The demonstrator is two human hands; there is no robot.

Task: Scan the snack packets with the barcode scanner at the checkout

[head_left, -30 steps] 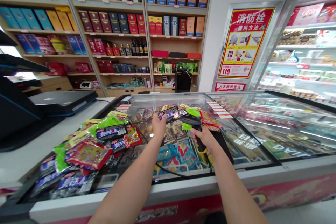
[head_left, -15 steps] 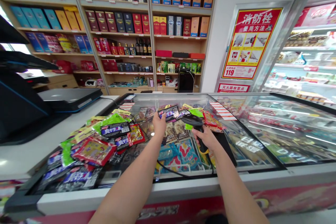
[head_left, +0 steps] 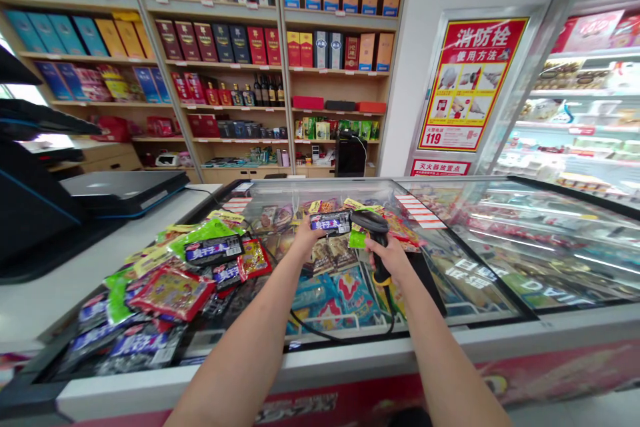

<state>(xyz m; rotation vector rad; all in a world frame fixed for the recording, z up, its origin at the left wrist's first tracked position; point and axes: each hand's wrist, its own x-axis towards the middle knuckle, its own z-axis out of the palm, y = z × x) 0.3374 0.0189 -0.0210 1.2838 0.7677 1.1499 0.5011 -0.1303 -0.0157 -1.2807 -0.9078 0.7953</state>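
Two hands at work: left hand is pinching a dark snack packet, right hand is gripping a corded barcode scanner just beside it, both over a glass-topped chest freezer.

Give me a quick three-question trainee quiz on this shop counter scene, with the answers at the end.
1. What is the left hand holding? A) a wine bottle B) a snack packet C) a red gift box
2. True or false: the right hand grips a black barcode scanner.
3. Fill in the blank: the pile of snack packets lies on the chest freezer's glass ____.

Key: 1. B; 2. True; 3. lid
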